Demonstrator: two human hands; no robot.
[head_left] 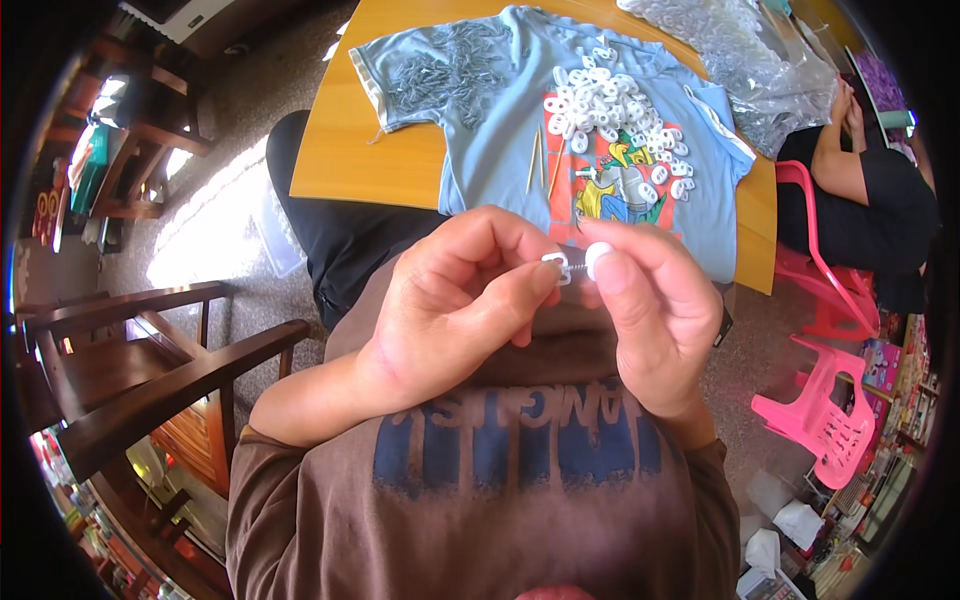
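In front of my chest, my left hand (450, 295) pinches a small white plastic piece with holes (556, 268) between thumb and fingers. Facing it, my right hand (660, 315) grips a small round white cap (599, 258). A thin ridged metal part (577, 267), a spring or a screw, spans the gap between the two. Beyond my hands a light blue T-shirt (475, 165) lies spread out. On it are a heap of similar white plastic pieces (605, 100), a pile of small grey metal parts (445, 75) and several thin wooden sticks (535, 160).
The shirt covers much of a yellow wooden table (410, 170). A clear plastic bag (735, 65) sits at its far right. Another person (845, 180) sits on the right by pink plastic chairs (830, 410). Dark wooden furniture (180, 370) stands at my left.
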